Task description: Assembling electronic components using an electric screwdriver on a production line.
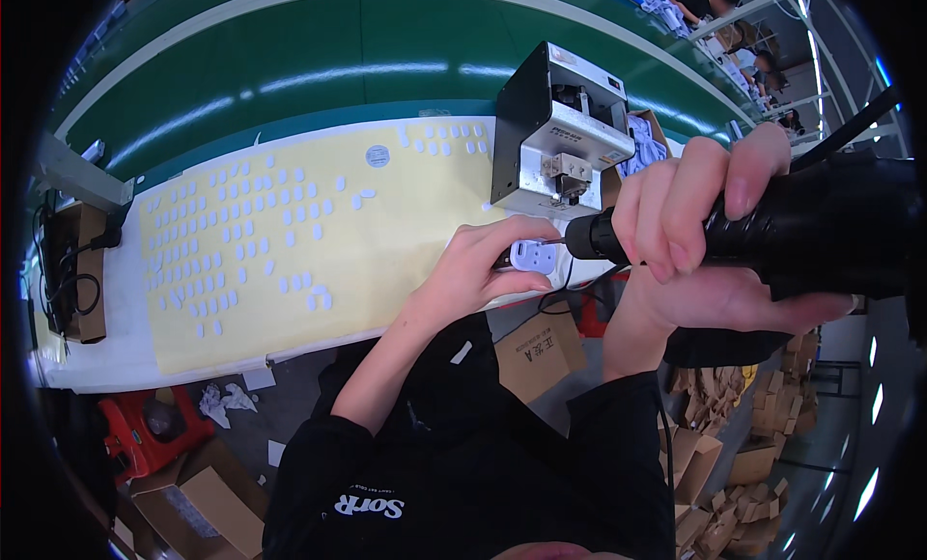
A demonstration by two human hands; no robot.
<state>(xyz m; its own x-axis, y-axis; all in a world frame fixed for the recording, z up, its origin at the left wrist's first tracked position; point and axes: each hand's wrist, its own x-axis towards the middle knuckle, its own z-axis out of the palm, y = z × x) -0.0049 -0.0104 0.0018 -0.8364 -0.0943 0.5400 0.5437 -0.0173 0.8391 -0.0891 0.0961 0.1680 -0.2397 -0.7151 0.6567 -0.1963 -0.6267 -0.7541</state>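
My left hand [473,266] pinches a small white plastic part [533,257] between thumb and fingers, above the near table edge [319,343]. My right hand [695,232] is wrapped tight around a black electric screwdriver [811,227], its bit tip touching the part. Step in hand, as I judge it: driving a screw. The next move calls for keeping bit and screw aligned, part held steady. A grey screw feeder [555,135] stands just behind.
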